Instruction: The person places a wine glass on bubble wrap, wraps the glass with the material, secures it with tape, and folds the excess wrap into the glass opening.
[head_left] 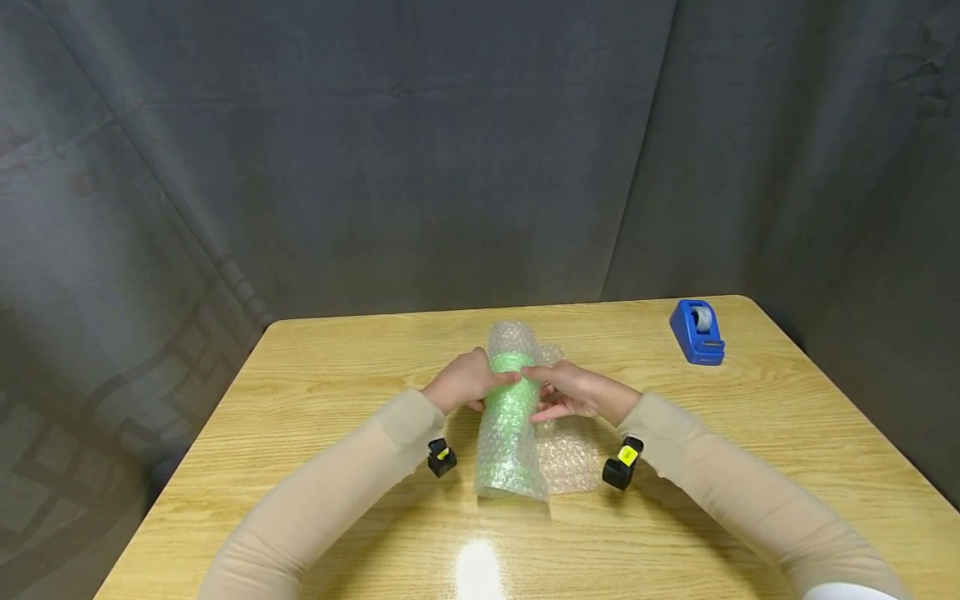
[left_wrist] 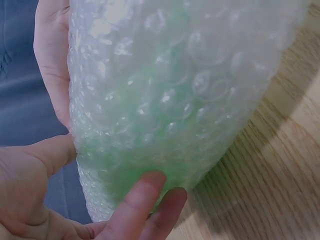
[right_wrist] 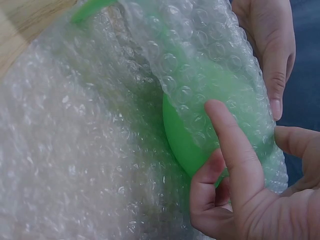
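Observation:
A green object [right_wrist: 180,137] with a smooth, rounded side lies inside a roll of bubble wrap [head_left: 506,454]; the wrap blurs its exact kind. My left hand [head_left: 467,381] grips the roll from the left, thumb over the top, with fingertips [left_wrist: 142,195] against its side. From the right, my right hand [head_left: 573,390] holds the roll, its thumb on top close to the left thumb. Its fingers [right_wrist: 232,145] lie along the side, where part of the green surface shows beyond the wrap's edge. Another green piece [right_wrist: 92,7] pokes out near one end.
A flat stretch of bubble wrap [head_left: 570,462] spreads on the table to the right of the roll. At the back right of the wooden table [head_left: 337,367] stands a blue tape dispenser [head_left: 697,333]. Grey curtains [head_left: 450,167] hang behind and beside the table.

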